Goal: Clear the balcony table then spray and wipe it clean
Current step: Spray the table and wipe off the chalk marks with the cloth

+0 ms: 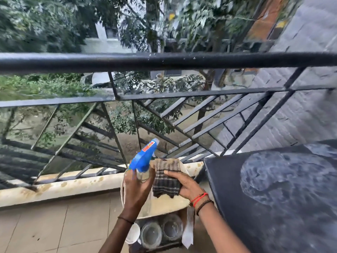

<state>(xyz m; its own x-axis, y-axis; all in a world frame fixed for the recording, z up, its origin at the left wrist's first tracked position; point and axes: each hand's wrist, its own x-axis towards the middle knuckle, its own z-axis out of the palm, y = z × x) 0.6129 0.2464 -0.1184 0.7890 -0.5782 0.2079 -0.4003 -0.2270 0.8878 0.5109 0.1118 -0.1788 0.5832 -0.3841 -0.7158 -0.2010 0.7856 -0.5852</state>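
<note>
From the head camera, the left hand (135, 187) is wrapped round the neck of the spray bottle (144, 159), light rigid plastic, probably slick if wet; grip below the blue trigger head. Just right of it, the right hand (184, 185) pinches a soft folded cloth (166, 179). The table (273, 198) lies right of both, apparently smeared.

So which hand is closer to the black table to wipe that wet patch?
The right hand, probably. It holds the striped cloth and sits beside the black table, where the wet patch lies. The left hand is farther away and grips the spray bottle.
</note>
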